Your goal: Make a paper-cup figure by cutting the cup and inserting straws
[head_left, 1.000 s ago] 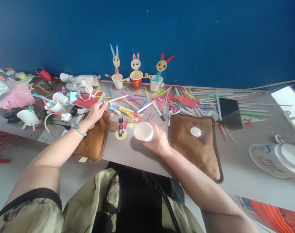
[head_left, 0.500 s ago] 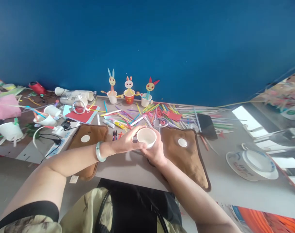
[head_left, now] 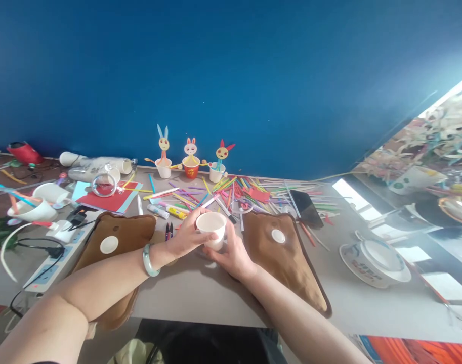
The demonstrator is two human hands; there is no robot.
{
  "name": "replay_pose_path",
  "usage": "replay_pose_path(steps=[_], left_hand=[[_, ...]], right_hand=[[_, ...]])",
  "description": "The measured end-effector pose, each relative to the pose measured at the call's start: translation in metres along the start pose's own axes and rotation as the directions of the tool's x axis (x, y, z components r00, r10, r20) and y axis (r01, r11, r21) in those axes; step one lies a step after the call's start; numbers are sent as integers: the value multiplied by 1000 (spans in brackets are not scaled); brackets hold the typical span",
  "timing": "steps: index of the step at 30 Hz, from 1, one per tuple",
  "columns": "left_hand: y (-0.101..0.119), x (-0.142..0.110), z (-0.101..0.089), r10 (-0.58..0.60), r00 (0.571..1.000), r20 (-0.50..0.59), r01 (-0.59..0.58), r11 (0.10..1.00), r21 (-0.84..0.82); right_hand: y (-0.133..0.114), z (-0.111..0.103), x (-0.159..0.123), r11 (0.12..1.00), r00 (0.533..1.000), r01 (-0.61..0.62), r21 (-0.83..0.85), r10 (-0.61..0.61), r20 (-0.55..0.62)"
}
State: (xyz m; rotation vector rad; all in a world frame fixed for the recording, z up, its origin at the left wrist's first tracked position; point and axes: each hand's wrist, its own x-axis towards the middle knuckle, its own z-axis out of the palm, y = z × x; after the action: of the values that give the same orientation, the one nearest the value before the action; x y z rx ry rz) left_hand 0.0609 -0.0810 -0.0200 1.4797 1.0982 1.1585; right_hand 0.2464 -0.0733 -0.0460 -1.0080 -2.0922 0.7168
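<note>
Both my hands are on one white paper cup (head_left: pixel 214 238), in front of me over the near part of the grey table (head_left: pixel 185 298). Left hand (head_left: pixel 187 237) is clamped on its left side, thumb across the near wall, fingers partly hidden behind. Right hand (head_left: pixel 236 258) is closed on the right side and lower wall, thumb down near the base. Cup is mouth up, tipped a bit toward me, so I see inside; can't tell how far off the table it is. Pale green bangle (head_left: pixel 151 260) on left wrist. Brown pouch with a white disc (head_left: pixel 134 230) sits left, partly under my left forearm; second brown pouch (head_left: pixel 287 273) sits right, just beside my right hand. Small dark snips (head_left: pixel 169 231) lie just left of my left hand. Yellow marker (head_left: pixel 175 212) is a little past it. Coloured strips (head_left: pixel 238 192) lie in a loose heap beyond the cup, with a black phone (head_left: pixel 307 208) at the right end of the heap. Back row against the blue wall (head_left: pixel 231 86): blue-eared rabbit in a white cup (head_left: pixel 163 169), pink-eared one in a red cup (head_left: pixel 192 172), red-eared one in a white cup (head_left: pixel 216 174). Far left: power strip (head_left: pixel 44 270) with plugs in. Right: lidded bowl (head_left: pixel 378 263), well apart from my hands.
</note>
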Motion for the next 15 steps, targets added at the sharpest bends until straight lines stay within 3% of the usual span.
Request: replay_pose_path(steps=[6, 11, 15], left_hand=[[7, 0, -1, 3, 994, -107, -5, 1000, -14], [22, -6, 5, 6, 1000, -24, -9, 993, -121], [32, -9, 7, 36, 998, 57, -31, 995, -94]], right_hand=[[-1, 0, 3, 1000, 1000, 13, -28, -13, 6], [0, 4, 0, 996, 997, 40, -75, -44, -59], [3, 7, -3, 996, 989, 49, -76, -59, -135]])
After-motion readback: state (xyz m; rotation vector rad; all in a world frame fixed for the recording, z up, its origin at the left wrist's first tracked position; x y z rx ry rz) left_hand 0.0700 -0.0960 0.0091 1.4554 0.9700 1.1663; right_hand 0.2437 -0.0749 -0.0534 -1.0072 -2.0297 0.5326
